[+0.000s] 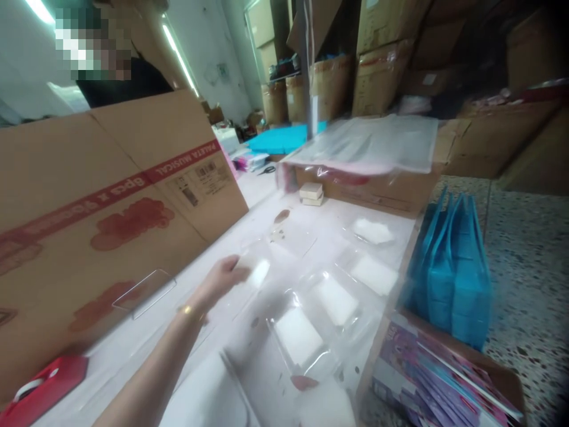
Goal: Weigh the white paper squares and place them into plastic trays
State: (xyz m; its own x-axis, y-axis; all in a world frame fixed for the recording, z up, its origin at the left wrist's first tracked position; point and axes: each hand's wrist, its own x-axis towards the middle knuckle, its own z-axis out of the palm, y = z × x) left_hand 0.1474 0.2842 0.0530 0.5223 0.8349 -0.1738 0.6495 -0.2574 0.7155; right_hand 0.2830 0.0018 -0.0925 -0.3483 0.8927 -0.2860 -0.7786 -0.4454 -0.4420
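Observation:
My left hand (226,276) reaches in from the lower left, a gold-coloured band around its wrist. Its fingers are closed on the near edge of a clear plastic packet (256,273) with a white piece inside; the hand and packet are slightly blurred. Several similar packets lie flat to the right, among them one with a white rectangle (299,335), another beside it (336,298) and a farther one (372,231). My right hand is out of view.
A large printed carton (111,178) stands along the left, a person behind it. A red tape dispenser (53,385) sits at lower left. Small stacked boxes (312,194) stand near a plastic-covered carton (355,190). Blue bags (457,267) and purple printed packs (427,373) are at right.

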